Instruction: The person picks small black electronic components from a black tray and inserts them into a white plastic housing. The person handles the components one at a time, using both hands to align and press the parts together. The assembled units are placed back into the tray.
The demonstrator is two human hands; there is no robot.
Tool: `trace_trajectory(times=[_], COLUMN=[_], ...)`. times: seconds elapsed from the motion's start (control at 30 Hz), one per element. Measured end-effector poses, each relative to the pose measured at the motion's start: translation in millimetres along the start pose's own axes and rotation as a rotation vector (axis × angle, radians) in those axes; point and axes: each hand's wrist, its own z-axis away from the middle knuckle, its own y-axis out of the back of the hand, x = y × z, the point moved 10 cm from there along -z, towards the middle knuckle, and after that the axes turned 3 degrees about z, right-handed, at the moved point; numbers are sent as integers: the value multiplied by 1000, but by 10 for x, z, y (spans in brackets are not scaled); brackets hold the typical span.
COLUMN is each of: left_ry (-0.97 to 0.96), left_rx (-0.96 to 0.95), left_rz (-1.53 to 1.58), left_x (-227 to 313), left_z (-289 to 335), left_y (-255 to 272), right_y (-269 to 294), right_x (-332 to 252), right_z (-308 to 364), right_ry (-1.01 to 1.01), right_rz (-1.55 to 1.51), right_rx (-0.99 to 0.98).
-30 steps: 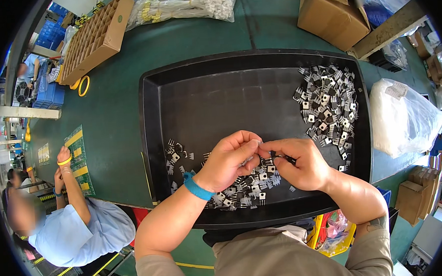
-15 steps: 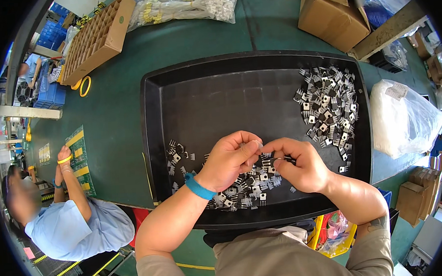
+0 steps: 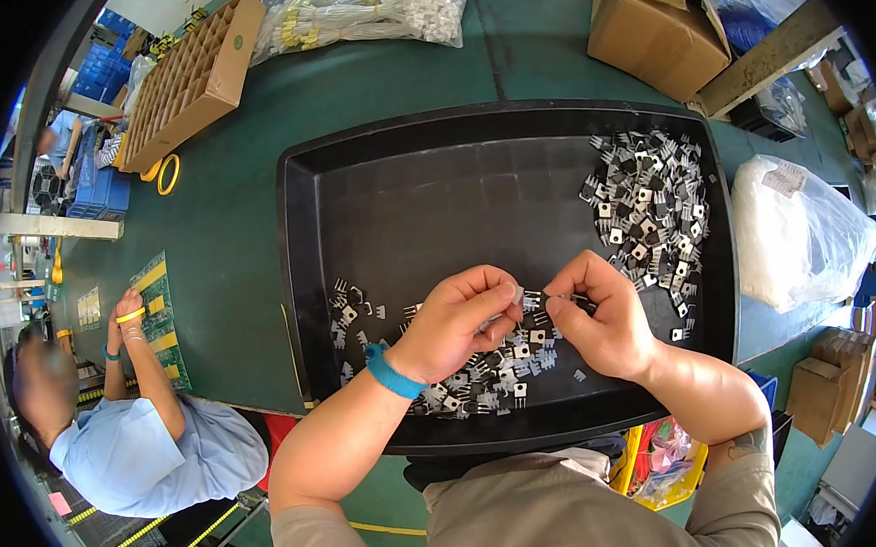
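Note:
My left hand (image 3: 457,317), with a blue wristband, pinches a small pale grey piece (image 3: 518,295) between thumb and index finger. Just to its right, my right hand (image 3: 604,314) has thumb and index fingertips pressed together; a tiny dark bit shows there, too small to name. Both hands hover over the near part of a black tray (image 3: 451,139). Beneath them lies a loose heap of black three-legged transistors (image 3: 503,374) mixed with small grey pieces. A denser pile of transistors with grey comb-like pieces (image 3: 653,213) fills the tray's right side.
At the left, a person in a blue shirt (image 3: 169,441) sits near green circuit boards (image 3: 163,327). Behind the tray are a divided cardboard box (image 3: 190,83), bagged cables (image 3: 365,20) and a carton (image 3: 659,39). A white plastic bag (image 3: 803,235) stands at the right.
My right hand's fingertips have drawn away from the left hand, leaving a small gap. The left hand still holds the grey piece, nearly in place.

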Motion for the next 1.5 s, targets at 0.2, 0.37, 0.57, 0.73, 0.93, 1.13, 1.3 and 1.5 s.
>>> trace_trajectory(times=[0.2, 0.37, 0.57, 0.73, 0.93, 1.13, 1.3, 1.5], left_ry=[3, 9, -18, -19, -57, -44, -46, -43], left_rx=[-4, -1, 9, 35, -20, -15, 13, 7], left_rz=[-25, -68, -201, -184, -19, -211, -292, -248], left_x=[6, -2, 38, 63, 103, 76, 86, 80], left_z=[1, 15, 20, 30, 19, 51, 59, 53], left_y=[-13, -25, -38, -38, -16, -49, -61, -30], right_y=[9, 10, -16, 41, 21, -40, -25, -18], right_x=[-25, -7, -54, -15, -33, 48, -45, 21], right_z=[-8, -2, -10, -21, -15, -16, -7, -28], right_ry=[48, 20, 91, 74, 83, 54, 112, 9], right_rz=[62, 43, 157, 116, 0, 49, 148, 17], right_rx=[-2, 22, 5, 45, 20, -43, 0, -31])
